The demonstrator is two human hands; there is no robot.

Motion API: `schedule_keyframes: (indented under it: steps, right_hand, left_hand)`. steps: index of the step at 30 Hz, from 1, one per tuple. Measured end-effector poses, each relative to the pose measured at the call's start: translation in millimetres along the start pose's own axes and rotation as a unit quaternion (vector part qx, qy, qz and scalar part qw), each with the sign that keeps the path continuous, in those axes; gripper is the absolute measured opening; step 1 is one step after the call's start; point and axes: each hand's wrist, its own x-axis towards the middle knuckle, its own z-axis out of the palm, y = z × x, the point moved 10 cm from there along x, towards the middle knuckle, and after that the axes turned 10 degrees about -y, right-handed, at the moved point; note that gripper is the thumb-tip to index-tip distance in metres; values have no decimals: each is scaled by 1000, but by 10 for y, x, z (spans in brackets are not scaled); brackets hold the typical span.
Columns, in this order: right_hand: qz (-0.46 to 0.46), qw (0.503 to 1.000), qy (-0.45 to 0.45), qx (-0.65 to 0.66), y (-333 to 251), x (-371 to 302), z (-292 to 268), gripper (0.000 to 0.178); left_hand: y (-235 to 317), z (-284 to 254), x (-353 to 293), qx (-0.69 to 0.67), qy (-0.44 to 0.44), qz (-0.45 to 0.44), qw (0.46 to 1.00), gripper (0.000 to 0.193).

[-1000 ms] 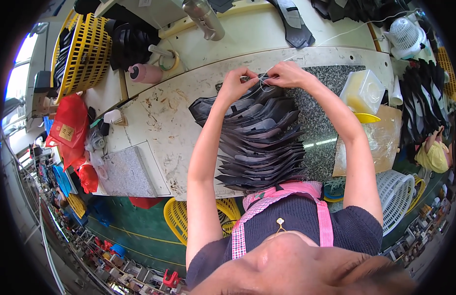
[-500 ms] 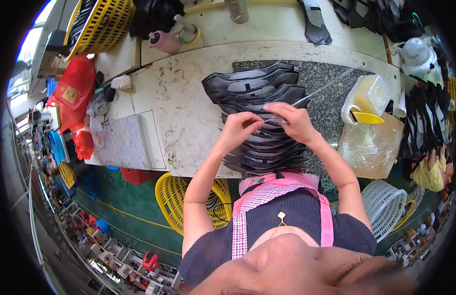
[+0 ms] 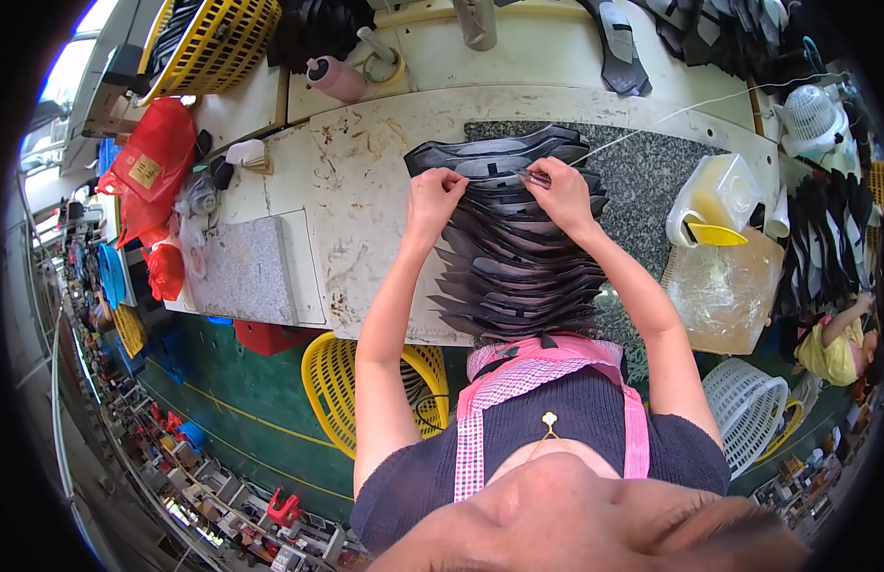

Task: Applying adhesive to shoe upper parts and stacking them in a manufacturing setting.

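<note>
A long row of overlapping black and grey shaped pieces [image 3: 518, 276] lies across the work table, reaching back from my apron. Over the far end of that row, my left hand [image 3: 432, 202] is closed in a pinch on a thin white cord [image 3: 670, 118]. Opposite it, my right hand [image 3: 562, 195] also pinches at the cord, which runs off toward the far right. Something small and shiny shows at the right fingertips; its kind cannot be made out. A pale line spans the gap between both hands, just above the pieces.
On the right stand a clear plastic container [image 3: 723, 191] with a yellow scoop [image 3: 716, 234] and a plastic-wrapped board [image 3: 723, 300]. A grey stone slab [image 3: 242, 272] and red bags [image 3: 156, 153] are at left. Yellow [image 3: 337, 381] and white baskets [image 3: 742, 410] stand below the table.
Both hands have moved away from me toward the far end of the row, and the gap between them has widened. More of the white cord shows at right. The view has shifted slightly.
</note>
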Motion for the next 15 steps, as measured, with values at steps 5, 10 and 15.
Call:
schedule_keyframes:
  steps: [5, 10, 15]
  right_hand:
    - [-16, 998, 20, -59, 11, 94, -85, 14]
    - [-67, 988, 48, -132, 46, 134, -127, 10]
    - [-109, 981, 38, -159, 4, 154, -127, 10]
  left_hand:
    - [-5, -76, 80, 95, -28, -82, 992, 20]
    - [16, -53, 228, 128, -69, -85, 986, 19]
    - [4, -13, 281, 147, -96, -92, 980, 16]
